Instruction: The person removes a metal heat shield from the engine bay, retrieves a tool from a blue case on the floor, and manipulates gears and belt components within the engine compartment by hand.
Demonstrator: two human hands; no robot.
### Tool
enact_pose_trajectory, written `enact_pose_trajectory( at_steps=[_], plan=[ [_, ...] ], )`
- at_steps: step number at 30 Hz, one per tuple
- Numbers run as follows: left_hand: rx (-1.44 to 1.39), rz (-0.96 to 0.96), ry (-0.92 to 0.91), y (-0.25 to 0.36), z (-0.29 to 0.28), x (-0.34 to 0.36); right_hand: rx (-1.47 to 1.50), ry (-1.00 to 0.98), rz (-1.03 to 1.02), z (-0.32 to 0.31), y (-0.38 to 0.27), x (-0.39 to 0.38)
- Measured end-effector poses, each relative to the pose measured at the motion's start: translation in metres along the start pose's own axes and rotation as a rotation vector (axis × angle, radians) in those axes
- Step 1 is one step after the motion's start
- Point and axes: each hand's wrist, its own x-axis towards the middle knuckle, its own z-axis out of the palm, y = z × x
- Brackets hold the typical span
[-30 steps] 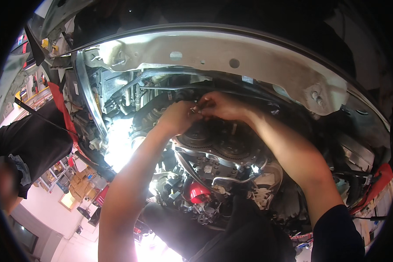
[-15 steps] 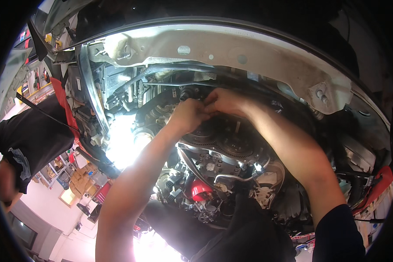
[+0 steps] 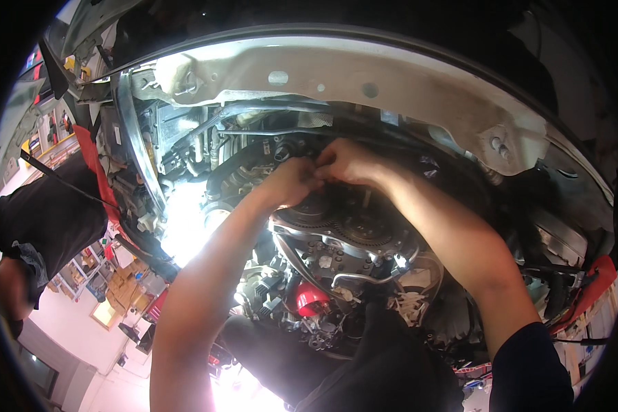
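Both hands meet over the far part of an open car engine. My left hand (image 3: 294, 182) has its fingers curled inward, and their tips touch or nearly touch those of the other hand. My right hand (image 3: 347, 162) is closed in a pinch, knuckles up; anything between the fingers is too dark and small to name. Just below the hands lie two dark toothed gears, a left gear (image 3: 305, 214) partly under my left hand and a right gear (image 3: 369, 229). A dark round opening (image 3: 281, 152) sits beyond my left hand.
A pale metal crossmember (image 3: 323, 69) arches across the far side. A red round part (image 3: 312, 300) and a bent metal pipe (image 3: 360, 277) lie nearer. Bright glare (image 3: 185, 230) covers the engine's left. Another person in a black shirt (image 3: 51, 206) stands at far left, beside a red cover (image 3: 93, 165).
The view has shifted slightly, so the engine appears a little farther left. Both hands stay together at the same spot, with only small finger movement.
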Motion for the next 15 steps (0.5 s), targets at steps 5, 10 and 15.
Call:
enact_pose_trajectory(
  at_steps=[5, 10, 15],
  plan=[
    [-0.107, 0.003, -0.010, 0.002, 0.002, -0.002, -0.038, 0.060, -0.055, 0.003, -0.002, -0.006],
    [0.013, 0.056, 0.028, -0.003, 0.000, -0.001, -0.065, 0.106, -0.051, 0.005, -0.012, -0.013],
    [0.140, 0.013, 0.107, -0.005, 0.001, -0.001, -0.044, 0.069, -0.015, 0.007, -0.010, -0.006]
  ],
)
